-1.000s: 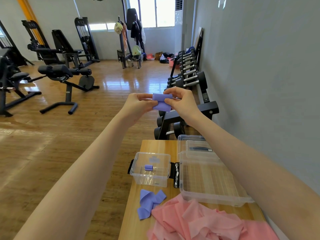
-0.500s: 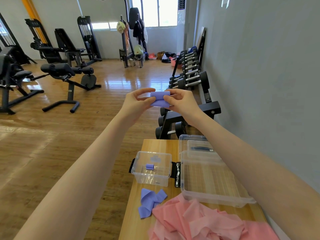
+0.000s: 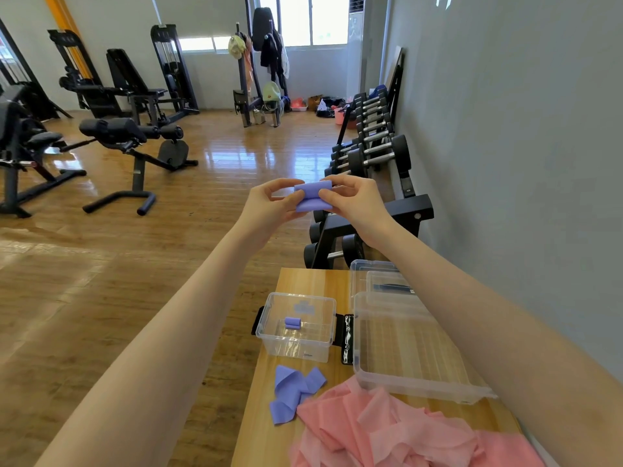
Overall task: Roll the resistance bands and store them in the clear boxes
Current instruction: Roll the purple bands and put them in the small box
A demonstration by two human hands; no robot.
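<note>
Both hands are raised well above the table, working a purple band between them: the left hand pinches its left end between thumb and fingers, and the right hand pinches the right end the same way, fingers curled over the top. The band looks partly rolled, a thick tube above with a loose flap below it. To finish the roll well, I'd keep both thumbs pressing the tube evenly so neither end runs ahead, or it will cone and spring open; the flap should be drawn taut as it winds on, since this stretchy stuff slackens easily. Once the tail is wrapped, one hand should keep it pinned under the roll on the way down. The likely home is the small box below, where one rolled band already lies; setting the new roll tail-down beside it should hold it closed. A loose purple band lies on the table just before that box, touching the pink bands heaped at the near edge. The big box sits right of the small one, with a third box behind it
</note>
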